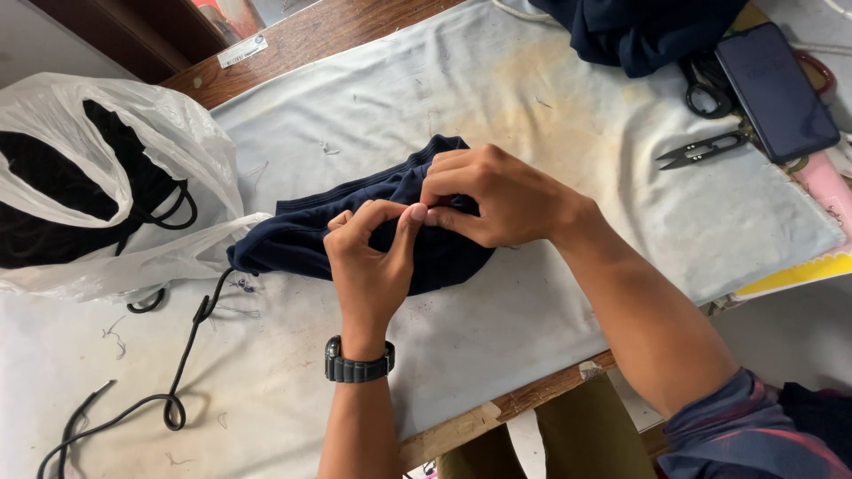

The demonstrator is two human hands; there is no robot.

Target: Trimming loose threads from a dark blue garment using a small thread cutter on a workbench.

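A dark navy garment (302, 232) lies bunched on the white cloth-covered table (497, 115). My left hand (368, 266), with a black watch on the wrist, pinches the fabric between thumb and fingers. My right hand (493, 195) comes in from the right and pinches the same spot, its fingertips meeting those of my left hand. A black drawstring cord (182, 355) trails from the garment's left end down toward the table's front left.
A white plastic bag (106, 177) with black cloth inside sits at the left. Small thread snips (701, 149), black scissors (706, 84), a dark phone (777, 89) and more navy fabric (639, 31) lie at the back right. The table's wooden edge (524, 404) runs along the front.
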